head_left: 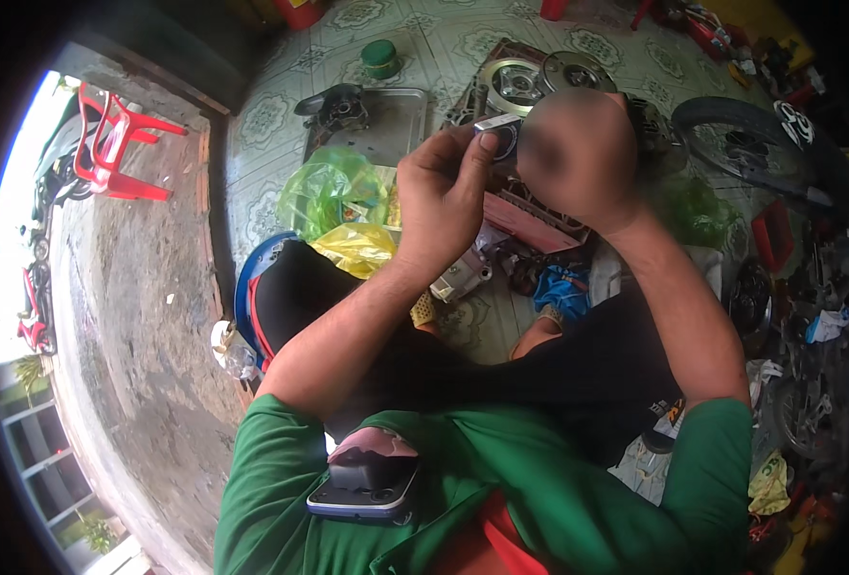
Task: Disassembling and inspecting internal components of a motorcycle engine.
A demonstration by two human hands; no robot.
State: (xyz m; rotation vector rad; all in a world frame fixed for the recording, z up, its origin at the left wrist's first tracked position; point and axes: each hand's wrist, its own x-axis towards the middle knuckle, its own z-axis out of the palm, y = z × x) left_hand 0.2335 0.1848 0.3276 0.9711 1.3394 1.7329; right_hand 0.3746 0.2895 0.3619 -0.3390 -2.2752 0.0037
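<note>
My left hand (441,203) is raised in front of me, thumb and fingers pinching a small box (506,144) with a white edge and a dark face. Close beside it, on the right, is my right hand (578,168). It is blurred, so its fingers and anything in them cannot be made out. Beyond the hands lie round metal wheel parts (511,84) and a metal disc (575,73). Below the hands, a pinkish-red flat piece (539,222) and a grey metal casing (462,278) rest near my feet.
A metal tray (407,101) holds a dark engine part (340,107). Near it are a green round container (380,59), a green plastic bag (333,195) and a yellow bag (355,251). A tyre (722,172) stands right; a red chair (123,144) is left. A phone (362,496) lies against my shirt.
</note>
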